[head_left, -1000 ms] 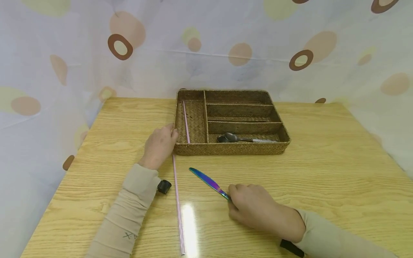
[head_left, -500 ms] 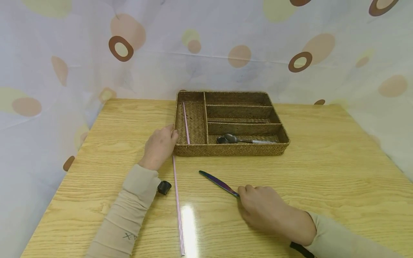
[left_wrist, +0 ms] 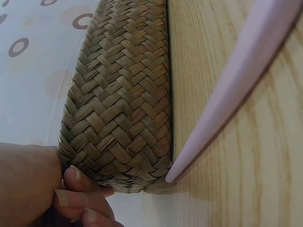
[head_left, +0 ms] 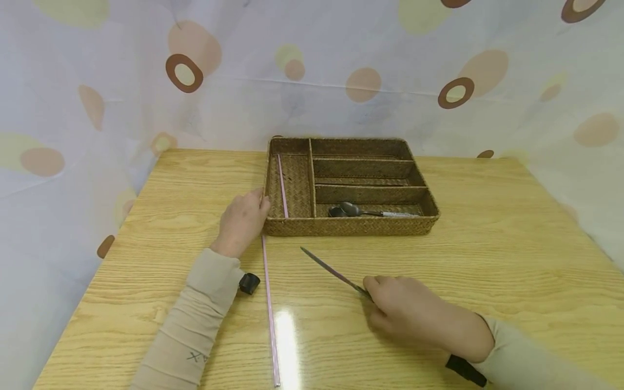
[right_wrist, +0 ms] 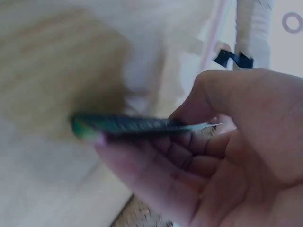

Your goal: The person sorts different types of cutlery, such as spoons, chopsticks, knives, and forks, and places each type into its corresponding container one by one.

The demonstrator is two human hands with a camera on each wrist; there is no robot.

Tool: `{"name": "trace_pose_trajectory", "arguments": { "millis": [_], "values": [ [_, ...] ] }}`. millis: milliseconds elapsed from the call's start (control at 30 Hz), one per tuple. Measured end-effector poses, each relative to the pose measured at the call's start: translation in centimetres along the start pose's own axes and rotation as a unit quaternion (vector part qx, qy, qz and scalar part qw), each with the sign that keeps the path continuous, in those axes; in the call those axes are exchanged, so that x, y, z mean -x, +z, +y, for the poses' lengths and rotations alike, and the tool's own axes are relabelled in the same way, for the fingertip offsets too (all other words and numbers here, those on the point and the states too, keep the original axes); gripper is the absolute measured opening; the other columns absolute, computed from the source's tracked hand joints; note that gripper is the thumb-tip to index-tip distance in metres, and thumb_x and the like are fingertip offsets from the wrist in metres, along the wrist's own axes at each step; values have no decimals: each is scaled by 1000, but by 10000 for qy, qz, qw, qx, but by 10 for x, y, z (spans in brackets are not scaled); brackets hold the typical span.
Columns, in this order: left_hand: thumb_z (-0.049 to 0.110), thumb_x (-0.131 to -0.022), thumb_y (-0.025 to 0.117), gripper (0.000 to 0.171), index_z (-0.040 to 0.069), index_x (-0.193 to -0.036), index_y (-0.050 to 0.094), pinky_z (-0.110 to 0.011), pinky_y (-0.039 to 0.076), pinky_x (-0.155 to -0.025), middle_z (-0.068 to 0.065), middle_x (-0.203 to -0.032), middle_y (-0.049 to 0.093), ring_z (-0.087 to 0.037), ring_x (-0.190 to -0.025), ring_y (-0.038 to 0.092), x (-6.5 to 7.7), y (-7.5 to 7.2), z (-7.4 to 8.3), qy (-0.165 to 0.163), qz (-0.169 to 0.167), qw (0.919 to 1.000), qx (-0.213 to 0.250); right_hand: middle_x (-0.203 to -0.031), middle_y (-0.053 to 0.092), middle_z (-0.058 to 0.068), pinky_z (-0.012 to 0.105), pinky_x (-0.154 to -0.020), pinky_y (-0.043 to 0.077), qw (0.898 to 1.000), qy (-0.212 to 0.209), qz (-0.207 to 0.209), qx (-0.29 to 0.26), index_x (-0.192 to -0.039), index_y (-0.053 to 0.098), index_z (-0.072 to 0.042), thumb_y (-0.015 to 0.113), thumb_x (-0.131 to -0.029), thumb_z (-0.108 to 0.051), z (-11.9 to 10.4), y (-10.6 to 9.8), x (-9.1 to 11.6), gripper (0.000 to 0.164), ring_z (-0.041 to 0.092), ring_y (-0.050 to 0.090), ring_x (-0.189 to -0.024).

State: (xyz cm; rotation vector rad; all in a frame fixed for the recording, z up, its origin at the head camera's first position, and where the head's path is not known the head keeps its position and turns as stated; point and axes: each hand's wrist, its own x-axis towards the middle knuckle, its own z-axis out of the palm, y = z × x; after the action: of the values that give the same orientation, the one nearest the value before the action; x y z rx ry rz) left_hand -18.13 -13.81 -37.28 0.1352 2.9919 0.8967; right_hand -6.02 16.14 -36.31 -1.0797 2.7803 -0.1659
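Observation:
A brown woven cutlery tray [head_left: 351,227] stands towards the back of the table, divided into several compartments. My left hand [head_left: 242,221] grips its left wall near the front corner; the left wrist view shows the fingertips [left_wrist: 71,198] at the woven side. In front of the tray my right hand [head_left: 419,311] holds a table knife [head_left: 333,271] by the handle, its dark iridescent blade angled up and leftward. The right wrist view shows the knife's blurred, green-tinted handle [right_wrist: 123,125] between thumb and fingers. Spoons [head_left: 350,209] lie in the tray's front right compartment.
A long pink strip [head_left: 270,314] lies on the table, running from the front towards the tray's front left corner. Another pink strip [head_left: 282,187] is in the tray's left compartment. Behind the wooden table [head_left: 512,244] hangs a patterned cloth [head_left: 331,49].
My right hand has moved right with the knife, whose blade has turned from its broad face to nearly edge-on. The left hand keeps its grip on the tray.

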Motion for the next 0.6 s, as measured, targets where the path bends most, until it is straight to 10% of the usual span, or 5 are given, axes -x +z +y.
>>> {"name": "trace_pose_trajectory", "arguments": {
  "millis": [300,600],
  "values": [
    [23,-107,40,46,-4,-143,48,-23,26,-35,2,-48,37,-9,-38,27,0,-1,1,-24,-30,10000,6,-74,40,-6,17,-49,31,9956,-394,562,-646,-95,48,-9,60,-93,0,18,-32,-7,15,0,31,-56],
    [23,-106,41,40,-2,-134,57,-24,29,-36,0,-53,40,-10,-41,32,0,-1,2,-18,34,9999,-144,-99,57,9,29,-64,48,9812,-606,1800,-336,-110,54,0,57,-93,10,53,-56,-26,20,13,52,-76]
  ]
}}
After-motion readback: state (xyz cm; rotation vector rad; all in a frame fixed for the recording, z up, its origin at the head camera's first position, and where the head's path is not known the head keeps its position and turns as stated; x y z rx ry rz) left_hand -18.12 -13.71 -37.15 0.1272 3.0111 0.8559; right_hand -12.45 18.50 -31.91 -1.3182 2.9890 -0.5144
